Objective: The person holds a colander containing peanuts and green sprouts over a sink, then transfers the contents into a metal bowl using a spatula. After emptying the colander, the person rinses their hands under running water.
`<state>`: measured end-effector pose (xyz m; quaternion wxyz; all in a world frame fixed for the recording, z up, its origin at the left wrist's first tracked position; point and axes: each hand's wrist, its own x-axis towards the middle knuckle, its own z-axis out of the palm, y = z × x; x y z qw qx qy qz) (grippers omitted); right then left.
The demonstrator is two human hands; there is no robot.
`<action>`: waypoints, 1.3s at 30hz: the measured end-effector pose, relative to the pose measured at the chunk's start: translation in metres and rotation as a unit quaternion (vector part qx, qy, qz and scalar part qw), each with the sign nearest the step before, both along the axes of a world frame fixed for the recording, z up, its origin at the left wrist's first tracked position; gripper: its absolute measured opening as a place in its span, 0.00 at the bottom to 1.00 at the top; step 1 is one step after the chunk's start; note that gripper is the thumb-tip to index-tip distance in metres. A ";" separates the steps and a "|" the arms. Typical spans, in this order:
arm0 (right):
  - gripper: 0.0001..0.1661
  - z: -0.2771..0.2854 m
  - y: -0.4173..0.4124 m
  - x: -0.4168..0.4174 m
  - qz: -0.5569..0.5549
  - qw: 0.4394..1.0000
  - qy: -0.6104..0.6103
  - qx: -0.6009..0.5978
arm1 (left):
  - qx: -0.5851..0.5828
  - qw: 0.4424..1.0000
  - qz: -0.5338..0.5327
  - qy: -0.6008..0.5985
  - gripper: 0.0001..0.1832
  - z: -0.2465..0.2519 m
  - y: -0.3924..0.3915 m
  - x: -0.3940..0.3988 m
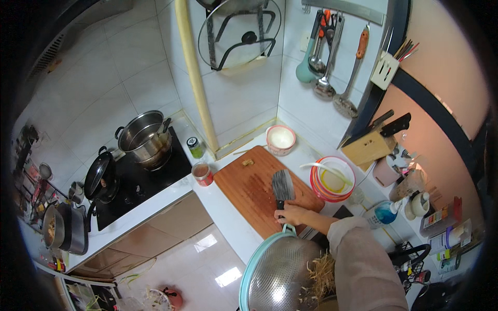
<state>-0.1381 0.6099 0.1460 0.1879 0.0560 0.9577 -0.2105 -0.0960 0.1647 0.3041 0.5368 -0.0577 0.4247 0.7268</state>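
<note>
My right hand [291, 214] is closed around the black handle of a cleaver [283, 184]. The broad blade lies over the right part of a wooden cutting board [243, 190]. A small light-brown piece of food [248, 162] sits near the board's far end. Just below the hand, in front of me, is a perforated steel colander [280, 268] with a turquoise rim; its near part is cut off by the picture's edge. Dry, straw-like strands [323, 276] show inside it, partly hidden by my sleeve. My left hand is out of view.
Stacked bowls [332, 179] with a light-coloured utensil across them stand right of the board, a pink-rimmed bowl [281, 140] beyond it. A jar [202, 174] stands at its left. Farther left, a steel pot [142, 136] and a black pan [100, 175] are on the cooktop. A knife block [367, 149] stands right.
</note>
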 end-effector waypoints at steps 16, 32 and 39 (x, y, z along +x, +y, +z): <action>0.49 0.237 -0.097 0.141 -0.349 0.838 0.367 -0.204 | 0.006 0.991 0.101 0.083 0.03 0.008 0.011 0.011; 0.17 0.218 -0.406 0.322 -0.500 0.758 0.365 -0.203 | 0.074 0.986 0.092 0.118 0.10 0.000 0.021 0.033; 0.19 0.209 -0.418 0.290 -0.484 0.785 0.377 -0.083 | 0.035 0.984 0.108 0.135 0.16 0.003 0.018 0.040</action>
